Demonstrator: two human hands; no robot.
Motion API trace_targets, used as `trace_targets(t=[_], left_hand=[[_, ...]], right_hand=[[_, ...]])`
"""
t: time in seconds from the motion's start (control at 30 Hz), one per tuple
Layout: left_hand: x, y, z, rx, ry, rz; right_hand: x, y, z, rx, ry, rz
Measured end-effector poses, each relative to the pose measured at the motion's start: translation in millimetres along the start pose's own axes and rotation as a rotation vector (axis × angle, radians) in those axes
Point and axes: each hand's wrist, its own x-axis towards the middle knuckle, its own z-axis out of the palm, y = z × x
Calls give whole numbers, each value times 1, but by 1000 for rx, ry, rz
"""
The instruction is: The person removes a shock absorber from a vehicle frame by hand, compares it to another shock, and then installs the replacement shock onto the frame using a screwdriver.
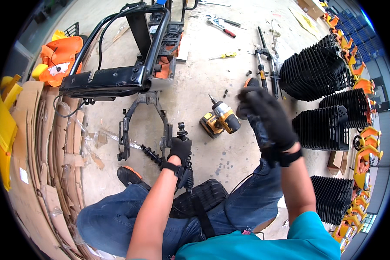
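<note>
My left hand (180,149), in a black glove, is wrapped round a black shock absorber (189,177). Its top eye sticks up above my fist, and the coil spring shows below beside my wrist. A second shock absorber (151,154) lies slanting to the left, under the black forked bracket (164,123) of the vehicle frame (104,81). My right hand (266,113), also gloved in black, is raised over my right leg. Its fingers are curled together and slightly blurred; whatever they hold is hidden. Between my hands a yellow-and-black cordless driver (223,116) lies on the floor.
A small bolt (225,93), a yellow-handled screwdriver (226,55), red-handled pliers (223,27) and a front fork (266,60) lie farther off. Stacked black baskets (318,125) stand on the right; flattened cardboard (43,164) lines the left. Orange plastic parts (61,58) sit behind.
</note>
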Motion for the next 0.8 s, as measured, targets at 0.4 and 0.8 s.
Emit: trace_targets(t=[0.4, 0.8], left_hand=[[25, -56, 50, 383, 132, -65], [20, -82, 29, 512, 184, 151]], right_hand=[[-169, -243, -246, -925, 349, -208], [164, -33, -204, -1568, -135, -265]])
